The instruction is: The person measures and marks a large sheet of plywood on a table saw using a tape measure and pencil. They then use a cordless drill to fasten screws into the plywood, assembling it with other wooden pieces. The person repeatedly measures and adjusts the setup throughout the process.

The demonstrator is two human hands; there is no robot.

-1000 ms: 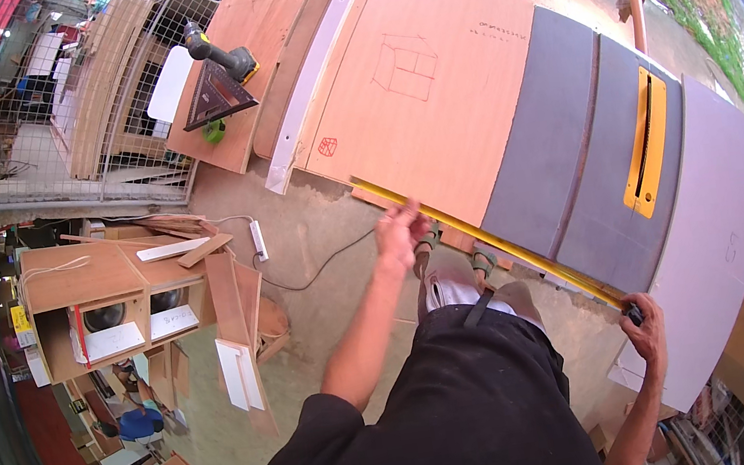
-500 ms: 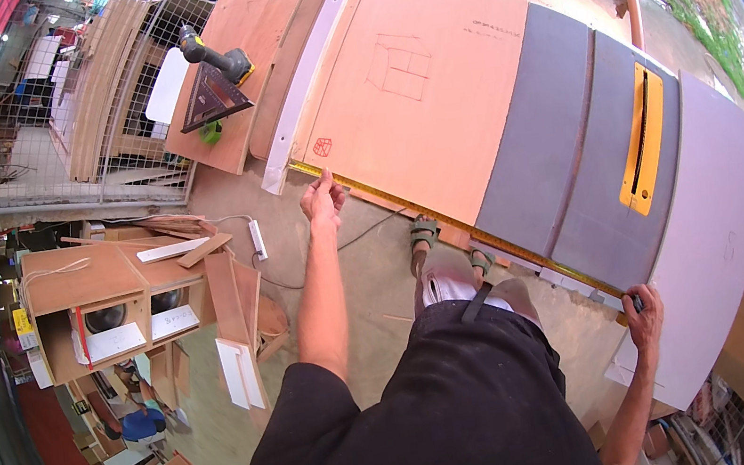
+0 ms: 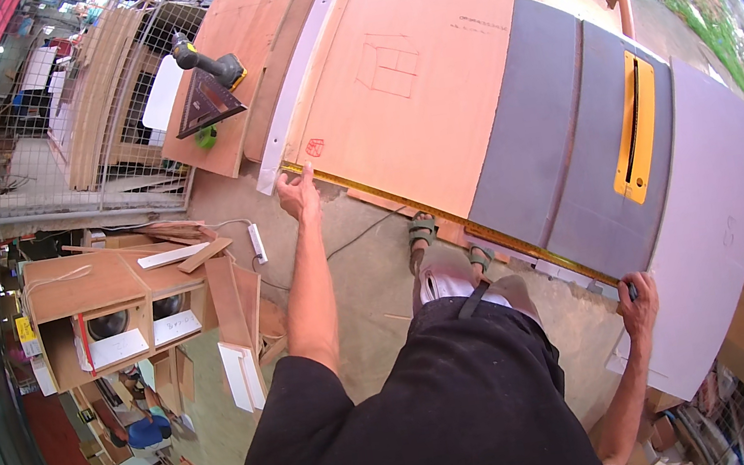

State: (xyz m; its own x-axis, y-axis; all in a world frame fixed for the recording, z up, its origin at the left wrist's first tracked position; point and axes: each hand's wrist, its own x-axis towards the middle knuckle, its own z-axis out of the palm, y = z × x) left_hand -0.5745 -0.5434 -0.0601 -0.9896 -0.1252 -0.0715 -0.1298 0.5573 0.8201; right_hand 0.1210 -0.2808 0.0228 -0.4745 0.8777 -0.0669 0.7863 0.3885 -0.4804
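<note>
A yellow tape measure (image 3: 446,215) is stretched along the near edge of a plywood sheet (image 3: 423,54) and a grey saw table (image 3: 519,126). My left hand (image 3: 300,197) is at the blade's left end, fingertips closed on it beside a pale metal rail (image 3: 294,82). At the other end my right hand (image 3: 639,307) grips the dark case, which the fingers mostly hide. Hand-drawn sketches mark the plywood. A yellow slotted insert (image 3: 636,129) is set in the saw table.
On a board at the far left rest a cordless drill (image 3: 215,64) and a dark triangular square (image 3: 207,103). A wooden cabinet (image 3: 84,282) and a power strip (image 3: 256,242) are on my left. A cable (image 3: 363,237) crosses the floor. Another person (image 3: 145,430) is at lower left.
My left hand has moved left along the blade to its end by the rail, and its fingers have shifted. My right hand still holds the case. The view has shifted slightly.
</note>
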